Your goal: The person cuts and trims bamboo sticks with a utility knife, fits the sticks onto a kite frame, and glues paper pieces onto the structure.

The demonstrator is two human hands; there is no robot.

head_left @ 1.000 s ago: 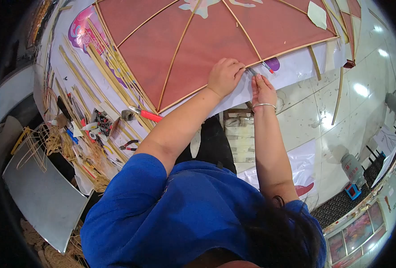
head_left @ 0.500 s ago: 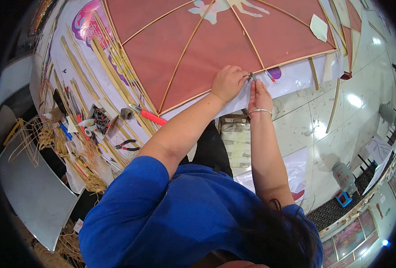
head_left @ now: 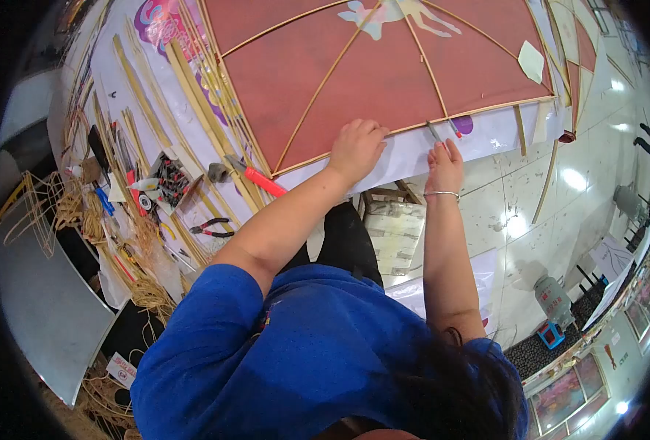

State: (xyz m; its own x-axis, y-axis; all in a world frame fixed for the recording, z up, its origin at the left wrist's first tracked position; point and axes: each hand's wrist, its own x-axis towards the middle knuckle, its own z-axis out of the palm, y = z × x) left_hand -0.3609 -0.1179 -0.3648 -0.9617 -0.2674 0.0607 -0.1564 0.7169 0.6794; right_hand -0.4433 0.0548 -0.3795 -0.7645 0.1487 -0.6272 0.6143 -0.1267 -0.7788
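Observation:
A large panel of dark red cloth (head_left: 303, 88) is stretched on a frame of thin wooden strips and carries a pale deer-like figure (head_left: 369, 20). My left hand (head_left: 358, 152) lies over the strip along its near edge (head_left: 406, 128), fingers bent on the cloth side and the thumb side lower. To the right, my right hand (head_left: 444, 167) has its fingertips pinched at the lower end of a slim grey tool (head_left: 433, 131), whose tip meets the edge strip. Its exact kind is too small to tell. Beside it a red-tipped stick (head_left: 455, 129) pokes past the edge.
Left of the panel lie long bamboo strips (head_left: 193, 103), a red-handled tool (head_left: 265, 181), pliers (head_left: 213, 228) and a box of small dark items (head_left: 172, 180). A stool (head_left: 395, 224) stands below the table edge. A white scrap (head_left: 531, 61) rests on the cloth.
My hands have come apart: the left has slid left along the edge strip, while the right has shifted slightly right and down with the grey tool. The whole view has shifted a little.

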